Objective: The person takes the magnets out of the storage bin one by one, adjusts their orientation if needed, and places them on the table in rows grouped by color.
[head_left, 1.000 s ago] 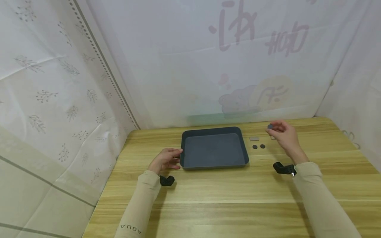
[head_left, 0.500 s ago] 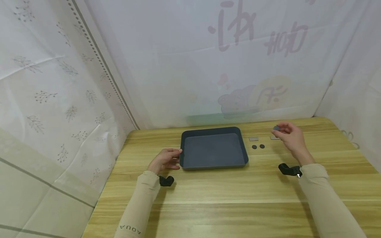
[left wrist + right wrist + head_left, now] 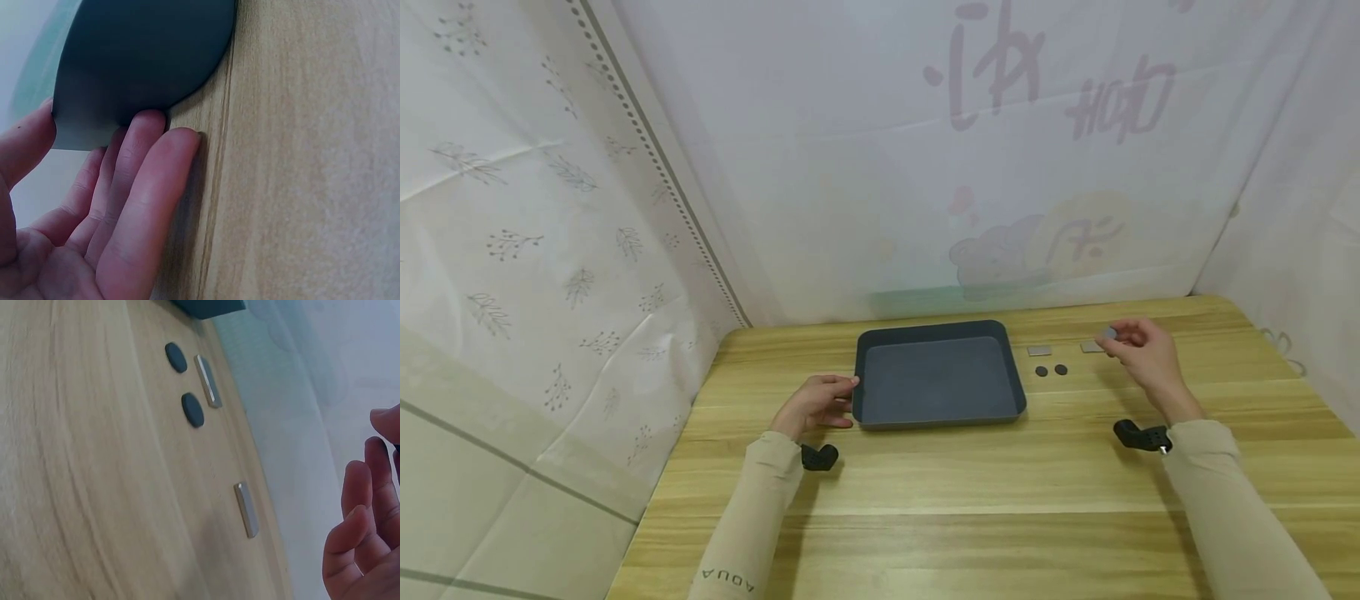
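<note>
A dark grey rectangular baking tray lies on the table. My left hand holds its left side, the thumb on the rim and the fingers against the outer wall. Above the table at the right, my right hand pinches a small round grey disc between thumb and fingers. In the right wrist view that disc is nearly all out of frame. Two dark discs lie flat between tray and right hand. Behind them is a thin silvery bar, and a second bar lies nearer the right hand.
The wooden table stretches towards me in front of the tray. A pale printed curtain hangs right behind its back edge, with more cloth at both sides. A black camera mount sits at each wrist.
My right hand has moved right and slightly towards me with the disc, uncovering more of the right-hand bar. The left hand and the tray have stayed put.
</note>
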`<move>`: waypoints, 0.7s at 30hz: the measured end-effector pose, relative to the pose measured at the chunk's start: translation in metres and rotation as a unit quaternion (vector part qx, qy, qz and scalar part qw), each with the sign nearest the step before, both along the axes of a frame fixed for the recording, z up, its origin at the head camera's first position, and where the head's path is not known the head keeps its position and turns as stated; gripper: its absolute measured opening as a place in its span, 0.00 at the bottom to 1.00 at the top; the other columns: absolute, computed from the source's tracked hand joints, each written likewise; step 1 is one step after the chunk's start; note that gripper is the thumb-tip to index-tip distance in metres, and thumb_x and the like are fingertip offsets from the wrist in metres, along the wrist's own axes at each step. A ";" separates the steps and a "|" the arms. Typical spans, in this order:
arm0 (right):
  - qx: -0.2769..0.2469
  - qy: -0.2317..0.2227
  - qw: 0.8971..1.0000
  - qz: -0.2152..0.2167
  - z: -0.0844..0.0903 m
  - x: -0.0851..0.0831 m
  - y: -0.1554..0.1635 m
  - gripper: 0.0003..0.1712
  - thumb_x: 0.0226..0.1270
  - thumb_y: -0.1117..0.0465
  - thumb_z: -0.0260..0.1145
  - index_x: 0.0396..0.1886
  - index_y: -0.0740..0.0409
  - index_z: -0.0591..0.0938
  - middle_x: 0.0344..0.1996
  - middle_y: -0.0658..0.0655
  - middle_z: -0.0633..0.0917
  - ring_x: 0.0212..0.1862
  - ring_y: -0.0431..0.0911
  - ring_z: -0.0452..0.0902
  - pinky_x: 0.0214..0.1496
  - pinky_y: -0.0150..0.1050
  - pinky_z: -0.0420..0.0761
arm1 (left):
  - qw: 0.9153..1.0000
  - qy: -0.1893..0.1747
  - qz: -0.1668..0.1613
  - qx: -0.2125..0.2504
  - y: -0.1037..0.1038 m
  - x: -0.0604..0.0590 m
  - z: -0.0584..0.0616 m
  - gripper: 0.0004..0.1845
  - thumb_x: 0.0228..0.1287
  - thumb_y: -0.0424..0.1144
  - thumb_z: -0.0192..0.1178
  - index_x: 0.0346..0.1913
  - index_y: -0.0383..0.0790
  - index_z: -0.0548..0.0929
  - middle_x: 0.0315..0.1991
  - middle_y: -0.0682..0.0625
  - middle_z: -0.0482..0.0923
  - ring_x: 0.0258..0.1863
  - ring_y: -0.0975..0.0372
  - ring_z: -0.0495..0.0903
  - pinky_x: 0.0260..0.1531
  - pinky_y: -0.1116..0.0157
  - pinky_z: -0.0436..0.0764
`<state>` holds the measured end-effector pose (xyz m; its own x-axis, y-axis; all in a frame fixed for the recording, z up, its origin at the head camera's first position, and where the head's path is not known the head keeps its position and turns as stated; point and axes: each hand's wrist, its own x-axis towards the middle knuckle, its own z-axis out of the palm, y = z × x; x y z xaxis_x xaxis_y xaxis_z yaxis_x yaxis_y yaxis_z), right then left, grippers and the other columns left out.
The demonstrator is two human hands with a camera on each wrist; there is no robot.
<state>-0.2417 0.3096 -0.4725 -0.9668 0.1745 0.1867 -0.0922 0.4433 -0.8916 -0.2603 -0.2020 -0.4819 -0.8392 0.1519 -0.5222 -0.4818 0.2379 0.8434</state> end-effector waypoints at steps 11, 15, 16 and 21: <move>0.040 -0.021 0.999 0.016 -0.007 0.002 0.006 0.23 0.65 0.53 0.68 0.50 0.65 0.75 0.29 0.29 0.76 0.31 0.28 0.73 0.29 0.27 0.78 | 1.000 -0.002 -0.001 -0.004 0.000 0.001 0.002 0.24 0.70 0.47 0.57 0.60 0.32 0.74 0.47 0.43 0.79 0.35 0.61 0.82 0.36 0.57 0.86; 0.053 -0.027 0.998 0.019 -0.009 0.004 0.008 0.24 0.66 0.52 0.67 0.51 0.65 0.75 0.30 0.29 0.76 0.32 0.28 0.72 0.27 0.29 0.78 | 1.000 -0.004 0.004 -0.004 0.000 0.001 0.002 0.24 0.70 0.47 0.57 0.60 0.33 0.74 0.47 0.43 0.78 0.35 0.60 0.82 0.36 0.57 0.86; 0.055 -0.029 0.998 0.021 -0.010 0.005 0.009 0.24 0.66 0.51 0.67 0.52 0.65 0.75 0.30 0.29 0.75 0.32 0.28 0.72 0.27 0.31 0.79 | 1.000 -0.006 0.006 -0.004 0.001 0.001 0.003 0.24 0.70 0.47 0.58 0.60 0.33 0.74 0.47 0.43 0.78 0.35 0.61 0.82 0.36 0.57 0.86; 0.071 -0.040 0.996 0.029 -0.015 0.005 0.013 0.25 0.66 0.50 0.66 0.54 0.64 0.76 0.31 0.31 0.75 0.32 0.29 0.71 0.25 0.35 0.81 | 1.000 -0.005 0.003 -0.004 0.001 0.000 0.003 0.24 0.71 0.47 0.57 0.60 0.32 0.73 0.47 0.43 0.78 0.35 0.61 0.82 0.37 0.57 0.86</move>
